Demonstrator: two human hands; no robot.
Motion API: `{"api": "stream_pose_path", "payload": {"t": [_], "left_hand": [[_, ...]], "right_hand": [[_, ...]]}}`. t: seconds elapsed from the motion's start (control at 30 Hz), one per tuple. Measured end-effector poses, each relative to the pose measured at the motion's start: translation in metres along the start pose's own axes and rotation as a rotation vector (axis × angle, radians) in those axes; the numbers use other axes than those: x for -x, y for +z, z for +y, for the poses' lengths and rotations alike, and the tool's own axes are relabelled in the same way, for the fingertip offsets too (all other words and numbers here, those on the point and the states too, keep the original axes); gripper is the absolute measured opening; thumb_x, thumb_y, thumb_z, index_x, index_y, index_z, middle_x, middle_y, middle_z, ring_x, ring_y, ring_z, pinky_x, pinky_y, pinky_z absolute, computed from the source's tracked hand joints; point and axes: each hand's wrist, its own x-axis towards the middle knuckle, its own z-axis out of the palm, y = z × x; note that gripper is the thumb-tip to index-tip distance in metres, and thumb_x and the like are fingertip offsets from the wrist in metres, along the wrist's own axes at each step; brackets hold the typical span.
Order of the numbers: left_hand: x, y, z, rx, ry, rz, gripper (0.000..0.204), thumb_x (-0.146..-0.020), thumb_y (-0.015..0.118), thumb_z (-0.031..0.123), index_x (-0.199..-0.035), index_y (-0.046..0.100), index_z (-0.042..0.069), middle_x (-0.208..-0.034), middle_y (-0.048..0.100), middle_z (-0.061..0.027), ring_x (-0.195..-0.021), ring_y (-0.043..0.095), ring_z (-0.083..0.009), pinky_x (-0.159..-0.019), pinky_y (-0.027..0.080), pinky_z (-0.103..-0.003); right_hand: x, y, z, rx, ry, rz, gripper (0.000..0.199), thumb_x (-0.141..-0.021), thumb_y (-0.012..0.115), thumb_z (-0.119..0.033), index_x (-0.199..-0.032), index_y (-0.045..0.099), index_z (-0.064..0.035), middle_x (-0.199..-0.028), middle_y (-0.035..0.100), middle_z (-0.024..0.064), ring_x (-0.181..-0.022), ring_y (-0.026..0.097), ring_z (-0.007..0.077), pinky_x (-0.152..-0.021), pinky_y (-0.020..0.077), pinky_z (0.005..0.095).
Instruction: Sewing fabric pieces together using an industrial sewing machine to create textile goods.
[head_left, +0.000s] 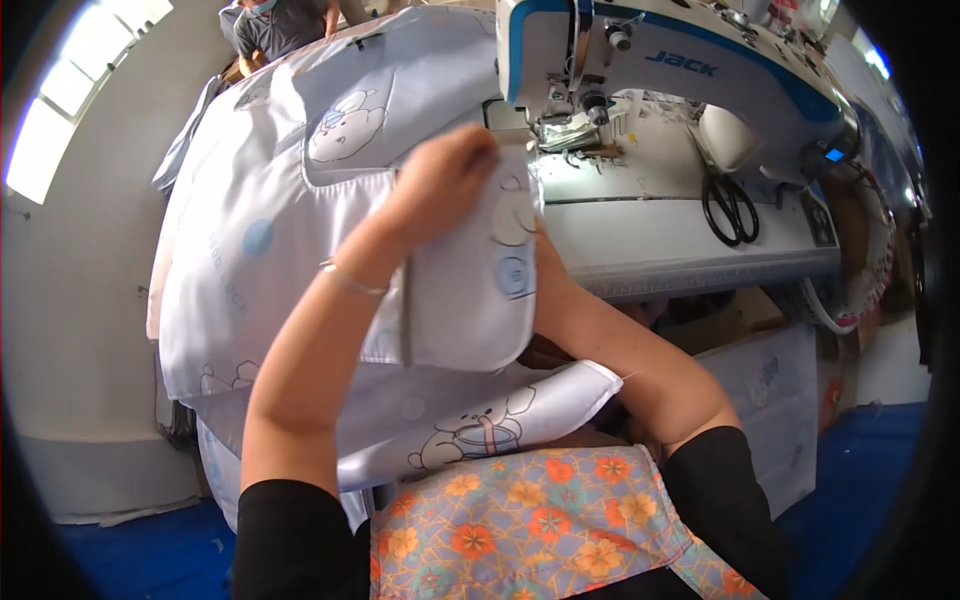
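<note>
My left hand [445, 185] is closed on the upper edge of a raised panel of white printed fabric [460, 300], close to the sewing machine's needle area. The panel has a rounded lower corner, cartoon animals and a blue round motif. My right forearm [600, 335] passes behind this panel, which hides my right hand and its fingers. More of the same shiny fabric [240, 290] spreads over the table to the left and hangs down toward my lap, its lower part folded over. The white and blue sewing machine [680, 60] stands just beyond my hands, to the right.
Black-handled scissors [733, 212] lie on the machine bed [640, 235], with thread scraps and small bits near the needle. Another person [280, 30] sits at the far left. A printed fabric panel [755, 410] hangs below the table at right, above a blue floor [850, 490].
</note>
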Motion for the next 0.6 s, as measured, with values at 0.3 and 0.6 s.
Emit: {"api": "stream_pose_path", "payload": {"t": [0.3, 0.6], "left_hand": [[0.000, 0.046, -0.032, -0.338, 0.087, -0.034, 0.008, -0.093, 0.056, 0.013, -0.092, 0.059, 0.005, -0.087, 0.068, -0.0173, -0.085, 0.065, -0.0394, -0.078, 0.051, -0.049], [-0.016, 0.052, -0.029, -0.460, 0.134, -0.129, 0.005, -0.090, 0.054, 0.010, -0.087, 0.055, 0.006, -0.085, 0.066, -0.0142, -0.084, 0.064, -0.0366, -0.076, 0.050, -0.047]], "right_hand": [[0.016, -0.041, 0.009, -0.262, 0.306, 0.294, 0.025, -0.085, 0.062, 0.002, -0.109, 0.066, -0.0013, -0.116, 0.068, 0.0168, -0.104, 0.068, 0.0342, -0.090, 0.0561, 0.0396], [0.015, -0.042, 0.007, -0.110, 0.247, 0.226, 0.026, -0.083, 0.061, -0.001, -0.108, 0.069, 0.0011, -0.118, 0.068, 0.0166, -0.108, 0.064, 0.0355, -0.094, 0.0525, 0.0414]]}}
